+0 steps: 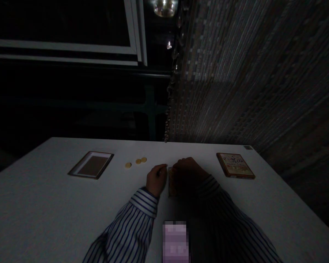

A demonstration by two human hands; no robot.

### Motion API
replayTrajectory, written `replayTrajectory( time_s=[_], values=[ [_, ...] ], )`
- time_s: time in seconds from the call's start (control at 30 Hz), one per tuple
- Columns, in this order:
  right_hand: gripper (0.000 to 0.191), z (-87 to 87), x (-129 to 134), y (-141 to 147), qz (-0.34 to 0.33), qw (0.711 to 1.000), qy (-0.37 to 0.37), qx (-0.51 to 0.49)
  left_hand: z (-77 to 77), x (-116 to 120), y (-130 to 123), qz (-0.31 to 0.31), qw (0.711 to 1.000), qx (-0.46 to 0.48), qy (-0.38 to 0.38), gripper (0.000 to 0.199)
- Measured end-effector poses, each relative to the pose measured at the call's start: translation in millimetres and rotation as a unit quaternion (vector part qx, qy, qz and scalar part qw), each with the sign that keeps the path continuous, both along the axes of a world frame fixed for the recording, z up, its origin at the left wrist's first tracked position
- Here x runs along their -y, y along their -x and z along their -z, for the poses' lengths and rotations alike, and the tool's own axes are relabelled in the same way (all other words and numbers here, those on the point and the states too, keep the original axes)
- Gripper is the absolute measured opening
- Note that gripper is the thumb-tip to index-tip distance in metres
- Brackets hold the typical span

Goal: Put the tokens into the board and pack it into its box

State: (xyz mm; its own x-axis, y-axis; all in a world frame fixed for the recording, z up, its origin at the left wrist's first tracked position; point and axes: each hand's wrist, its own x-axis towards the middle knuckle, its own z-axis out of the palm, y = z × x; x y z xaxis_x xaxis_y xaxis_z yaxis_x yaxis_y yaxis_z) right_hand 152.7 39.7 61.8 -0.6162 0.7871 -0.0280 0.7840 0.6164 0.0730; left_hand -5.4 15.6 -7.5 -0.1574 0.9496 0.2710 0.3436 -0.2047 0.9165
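Note:
In the middle of the white table (98,204), both hands come together around a small flat piece with a yellow-brown pattern (171,184), perhaps a card or bag. My left hand (157,179) is curled at its left side, fingertips pressed together; what they hold is hidden. My right hand (189,171) lies in deep shadow over the piece's right part, fingers bent down, its grip too dark to make out. Three round gold-coloured discs (128,165) lie on the table just beyond and left of my left hand.
An open shallow box (91,165) rests at the left, and a printed box or lid (235,166) at the right. A phone (176,241) with a blurred-out screen is at the near edge. Behind the table hangs a string curtain (216,91) beside a white window frame (63,45).

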Motion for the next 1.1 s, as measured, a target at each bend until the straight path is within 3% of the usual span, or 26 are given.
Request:
replayTrajectory(
  time_s=[0.47, 1.1],
  values=[
    [0.025, 0.4, 1.1, 0.3, -0.003, 1.0, 0.0, -0.015, 5.6, -1.7, 0.6, 0.002, 1.0, -0.001, -0.004, 0.023],
    [0.025, -5.9, 0.3, 5.1, 0.006, 0.999, 0.037, 0.019, 2.1, -0.8, -0.4, 0.002, 0.999, -0.036, 0.005, 0.022]
  ],
)
